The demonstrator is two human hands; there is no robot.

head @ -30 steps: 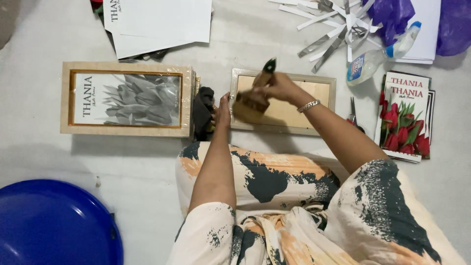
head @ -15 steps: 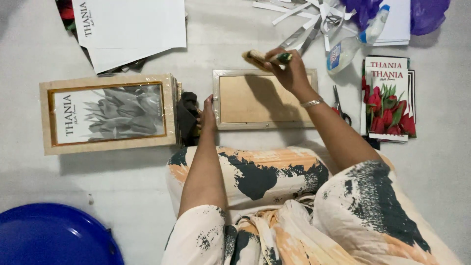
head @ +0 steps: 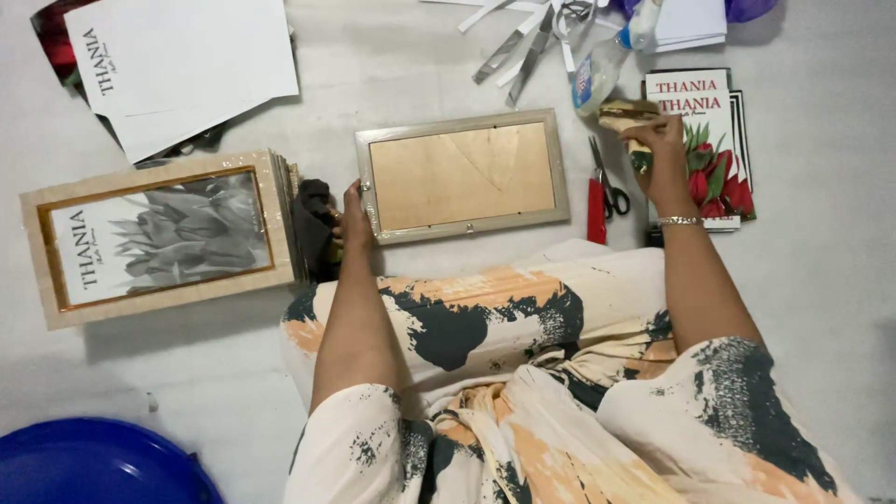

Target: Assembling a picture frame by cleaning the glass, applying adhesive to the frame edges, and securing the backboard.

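Item: picture frame (head: pixel 462 175), pale wood with a plain brown backing board facing up, flat on the grey floor (head: pixel 401 65) just ahead of the person's knees. Long axis runs left to right, slightly tilted so the right end sits higher in view. Bare floor lies along its top edge up to the paper strips (head: pixel 504 42); the near edge sits close to the patterned garment (head: pixel 485 308).

Left hand (head: pixel 352 222): rests against the frame's left end, fingers curled on that edge; whether they pinch it or only press cannot be told. A dark cloth (head: pixel 313 224) lies just beside this hand, touching a stack of framed pictures (head: pixel 159 238) further left, its top face showing a grey flower print. Little room is left between stack, cloth and frame.

Right hand (head: pixel 658 149): lifted over the right side, fingers closed round a small brush (head: pixel 623 117) with a wooden body, partly covered by the fingers, so its length and pointing are hard to judge. A bracelet sits on the wrist.

Nearby: red-handled scissors (head: pixel 602 191) just right of the frame, lying lengthwise away from the person; a pile of red flower prints (head: pixel 714 140) under the right hand; a clear plastic bottle (head: pixel 607 56) above; white sheets (head: pixel 187 65) top left, cut off by the edge; a blue tub (head: pixel 93 467) bottom left, cut off at the corner.
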